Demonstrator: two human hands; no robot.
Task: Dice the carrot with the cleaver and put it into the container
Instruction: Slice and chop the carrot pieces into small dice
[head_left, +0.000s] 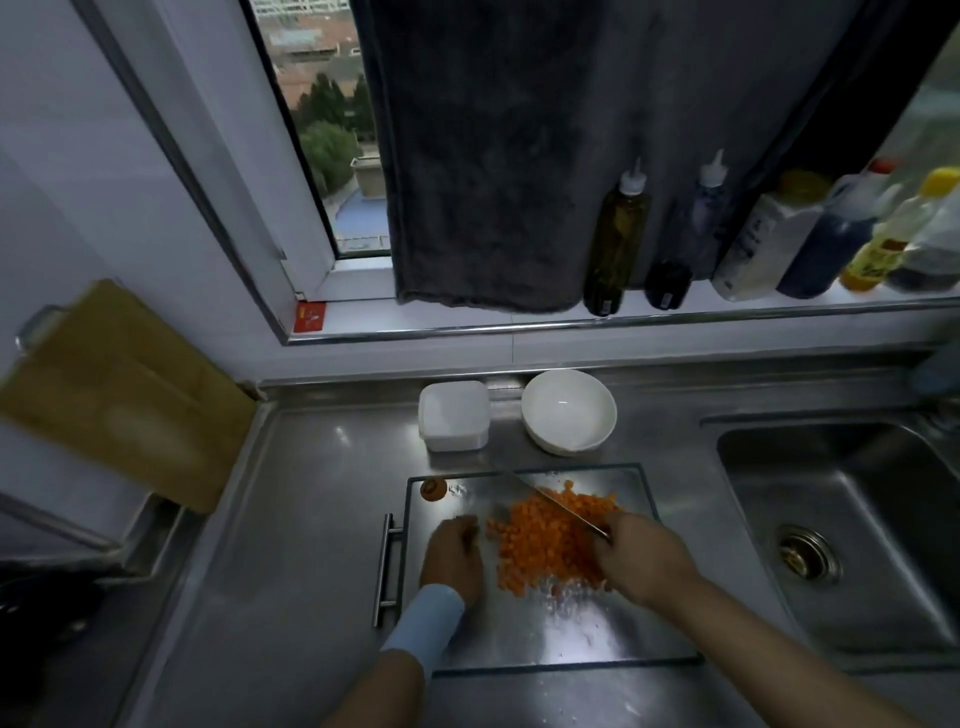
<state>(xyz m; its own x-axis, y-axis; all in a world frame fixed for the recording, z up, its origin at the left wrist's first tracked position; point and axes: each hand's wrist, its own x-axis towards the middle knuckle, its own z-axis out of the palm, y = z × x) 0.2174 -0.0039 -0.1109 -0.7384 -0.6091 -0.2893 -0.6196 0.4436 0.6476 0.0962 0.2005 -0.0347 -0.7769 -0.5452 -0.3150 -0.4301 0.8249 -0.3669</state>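
Dicing appeared essentially complete: the carrot (550, 540) lay as a pile of small cubes on the steel cutting board (597, 639), and none was visible in the container (453, 415) behind the board. The right hand (644, 561) gripped the cleaver (558, 505), its blade across the pile. The left hand (452, 556) rested beside the pile, fingers bent downward, but its grip could not be determined.

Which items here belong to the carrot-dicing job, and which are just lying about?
In the job: diced carrot, cleaver, steel board, plastic container (or perhaps the white bowl).
Lying about: wooden board, bottles, hanging towel, sink.
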